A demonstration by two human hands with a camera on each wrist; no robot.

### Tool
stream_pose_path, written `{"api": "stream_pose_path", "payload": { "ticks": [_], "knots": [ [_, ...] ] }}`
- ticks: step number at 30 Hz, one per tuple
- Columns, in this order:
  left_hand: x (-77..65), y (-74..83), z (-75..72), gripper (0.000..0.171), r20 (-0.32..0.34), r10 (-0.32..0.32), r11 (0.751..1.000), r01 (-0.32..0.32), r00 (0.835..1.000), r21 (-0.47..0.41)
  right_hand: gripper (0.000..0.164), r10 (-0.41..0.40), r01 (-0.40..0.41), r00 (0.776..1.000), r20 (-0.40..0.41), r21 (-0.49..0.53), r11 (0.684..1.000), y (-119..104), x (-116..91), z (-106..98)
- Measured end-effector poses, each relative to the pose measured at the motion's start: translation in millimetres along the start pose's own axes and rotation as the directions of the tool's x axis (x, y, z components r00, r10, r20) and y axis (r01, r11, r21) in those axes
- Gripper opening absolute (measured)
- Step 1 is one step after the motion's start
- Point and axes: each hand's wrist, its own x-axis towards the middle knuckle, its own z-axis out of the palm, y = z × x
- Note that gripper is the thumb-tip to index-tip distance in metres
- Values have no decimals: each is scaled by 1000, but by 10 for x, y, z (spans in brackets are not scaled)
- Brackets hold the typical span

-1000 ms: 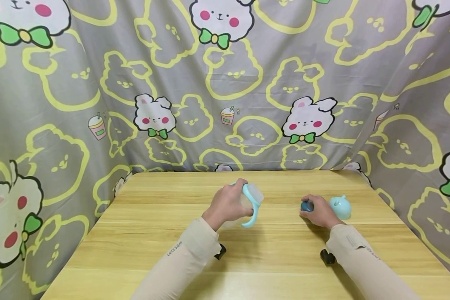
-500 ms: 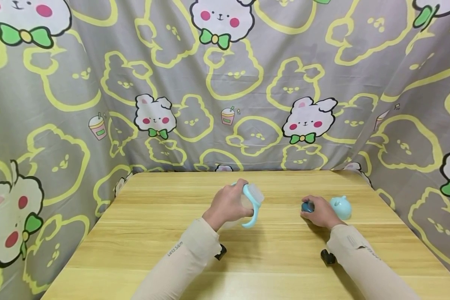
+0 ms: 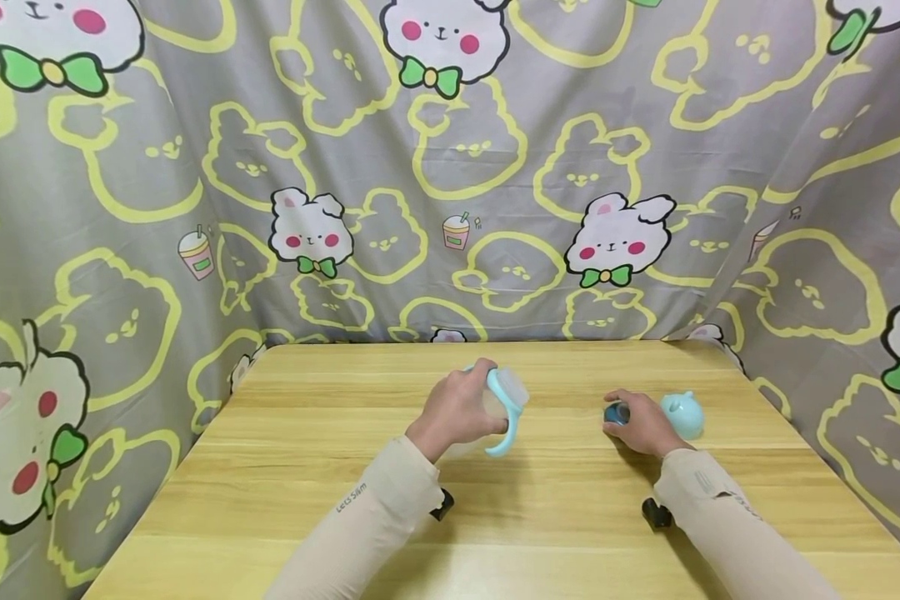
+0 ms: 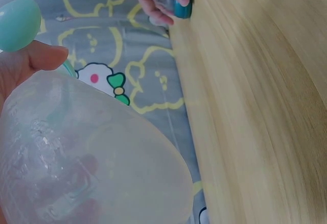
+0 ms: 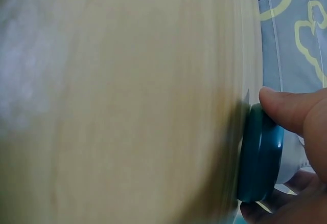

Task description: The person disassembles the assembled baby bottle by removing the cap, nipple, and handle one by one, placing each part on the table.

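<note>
In the head view my left hand [image 3: 453, 408] grips a translucent baby bottle [image 4: 112, 152] with a light blue handle ring [image 3: 508, 417]. The bottle is tilted above the table, its clear, capless neck [image 3: 516, 386] pointing up and right. On the right, my right hand [image 3: 640, 423] holds a teal bottle collar [image 5: 259, 152] between thumb and fingers, low at the tabletop. A whitish translucent part [image 5: 290, 157], apparently the teat, sits in the collar, partly hidden by the fingers. Just right of that hand stands a light blue, rounded, animal-shaped cap [image 3: 682, 416].
The wooden table [image 3: 315, 500] reaches back to a grey patterned curtain [image 3: 435, 167], which also hangs on both sides. Black wrist devices [image 3: 656, 513] hang under both cuffs, close over the tabletop.
</note>
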Motion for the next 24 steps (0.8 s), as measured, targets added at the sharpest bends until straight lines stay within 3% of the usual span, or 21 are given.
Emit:
{"api": "stream_pose_path", "payload": {
  "ticks": [19,24],
  "knots": [
    [2,4,-20,73,-20,20,1000,-19,1000,17,53,32,-32,999,-1,48,998,-83,38,-61],
    [4,5,-31,73,-24,28,1000,-28,999,14,52,19,-17,999,-42,55,998,-169,50,-97]
  ]
}}
